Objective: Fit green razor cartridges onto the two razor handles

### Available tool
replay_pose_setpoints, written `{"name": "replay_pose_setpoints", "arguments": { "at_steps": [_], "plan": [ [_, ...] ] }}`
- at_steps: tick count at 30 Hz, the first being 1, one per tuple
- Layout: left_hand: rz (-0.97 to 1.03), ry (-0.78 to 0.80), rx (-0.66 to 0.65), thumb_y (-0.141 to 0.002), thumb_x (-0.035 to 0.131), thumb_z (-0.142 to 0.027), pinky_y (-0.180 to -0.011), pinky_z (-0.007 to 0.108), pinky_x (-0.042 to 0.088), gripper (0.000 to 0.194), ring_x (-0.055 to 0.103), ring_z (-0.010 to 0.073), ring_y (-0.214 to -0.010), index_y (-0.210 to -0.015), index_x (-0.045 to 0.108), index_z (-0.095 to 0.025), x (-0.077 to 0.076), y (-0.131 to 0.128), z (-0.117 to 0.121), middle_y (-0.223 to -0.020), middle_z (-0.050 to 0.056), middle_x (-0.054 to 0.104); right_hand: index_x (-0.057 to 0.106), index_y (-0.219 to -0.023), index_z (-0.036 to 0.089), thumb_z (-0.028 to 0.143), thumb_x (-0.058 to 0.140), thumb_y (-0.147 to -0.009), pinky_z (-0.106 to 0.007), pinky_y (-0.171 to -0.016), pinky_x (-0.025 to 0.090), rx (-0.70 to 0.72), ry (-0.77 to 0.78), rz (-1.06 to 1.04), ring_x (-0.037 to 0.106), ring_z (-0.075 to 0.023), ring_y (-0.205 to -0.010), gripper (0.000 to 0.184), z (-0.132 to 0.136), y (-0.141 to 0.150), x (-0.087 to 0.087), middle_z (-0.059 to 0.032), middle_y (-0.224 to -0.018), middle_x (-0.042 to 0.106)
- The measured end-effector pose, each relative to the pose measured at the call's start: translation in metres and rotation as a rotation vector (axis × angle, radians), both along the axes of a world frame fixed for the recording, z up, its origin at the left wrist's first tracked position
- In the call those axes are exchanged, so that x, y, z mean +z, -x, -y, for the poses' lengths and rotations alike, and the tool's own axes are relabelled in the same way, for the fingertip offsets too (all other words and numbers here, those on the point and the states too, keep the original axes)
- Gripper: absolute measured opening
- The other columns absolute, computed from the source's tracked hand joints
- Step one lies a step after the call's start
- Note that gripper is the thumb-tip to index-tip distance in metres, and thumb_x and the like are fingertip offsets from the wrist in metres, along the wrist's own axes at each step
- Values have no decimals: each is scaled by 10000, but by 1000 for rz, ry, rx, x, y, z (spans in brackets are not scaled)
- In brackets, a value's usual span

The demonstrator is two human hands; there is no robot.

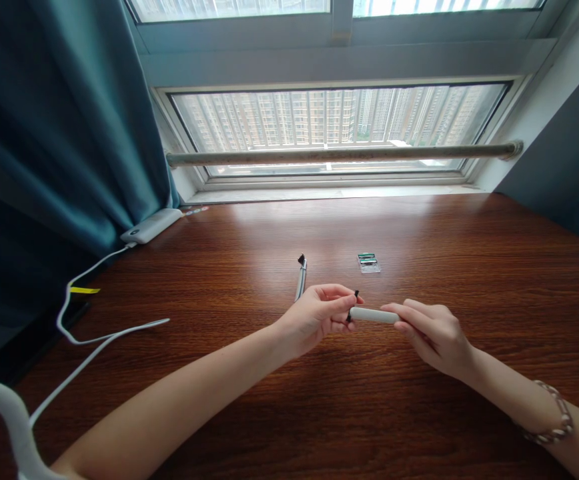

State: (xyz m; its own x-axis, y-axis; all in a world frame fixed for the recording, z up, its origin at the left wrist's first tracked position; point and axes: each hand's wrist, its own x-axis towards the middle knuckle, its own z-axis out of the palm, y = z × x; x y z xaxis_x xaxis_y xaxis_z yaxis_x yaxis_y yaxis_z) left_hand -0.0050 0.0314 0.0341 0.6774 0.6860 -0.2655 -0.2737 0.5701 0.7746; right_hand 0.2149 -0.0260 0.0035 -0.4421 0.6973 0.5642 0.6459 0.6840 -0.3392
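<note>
Both hands meet over a dark wooden table. My right hand is closed round a white cylindrical piece, held level. My left hand pinches at its left end, where a small black part sticks out. A slim silver-white pen-like piece with a black tip lies on the table just behind my left hand. A small clear packet with green print lies further back, to the right of it.
A white power bank lies at the table's back left by a teal curtain, with a white cable trailing toward me. A window and a metal rail run behind the table. A bracelet is on my right wrist.
</note>
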Motion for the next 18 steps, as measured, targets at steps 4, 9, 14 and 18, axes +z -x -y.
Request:
{"name": "replay_pose_setpoints", "arguments": {
  "at_steps": [4,9,14,18],
  "plan": [
    [13,101,-56,-725,646,-234,-489,137,475,150,601,69,-508,-784,623,-98,-1,1,-2,-655,28,624,542,-1062,141,131,468,-825,-213,-511,348,-68,-50,-16,481,-106,-561,249,0,-1,1,-30,-694,529],
    [39,118,-55,-745,625,-243,-524,135,489,178,604,64,-533,-841,629,-93,0,1,-1,-658,23,617,556,-1036,141,144,468,-826,-210,-498,344,-43,-46,-16,474,-103,-538,227,1,0,3,-19,-657,515],
    [27,138,-54,-724,647,-241,-518,138,486,169,601,62,-521,-814,622,-101,0,1,0,-667,21,620,560,-1047,136,135,484,-819,-209,-516,358,-83,-65,-3,502,-108,-567,240,0,0,2,-31,-681,545],
    [53,130,-31,-713,658,-238,-537,153,499,154,609,69,-542,-786,612,-111,0,1,-1,-688,18,619,562,-1033,150,112,491,-814,-205,-534,371,-149,-74,-42,511,-100,-572,233,0,2,4,-38,-738,580]
  ]
}}
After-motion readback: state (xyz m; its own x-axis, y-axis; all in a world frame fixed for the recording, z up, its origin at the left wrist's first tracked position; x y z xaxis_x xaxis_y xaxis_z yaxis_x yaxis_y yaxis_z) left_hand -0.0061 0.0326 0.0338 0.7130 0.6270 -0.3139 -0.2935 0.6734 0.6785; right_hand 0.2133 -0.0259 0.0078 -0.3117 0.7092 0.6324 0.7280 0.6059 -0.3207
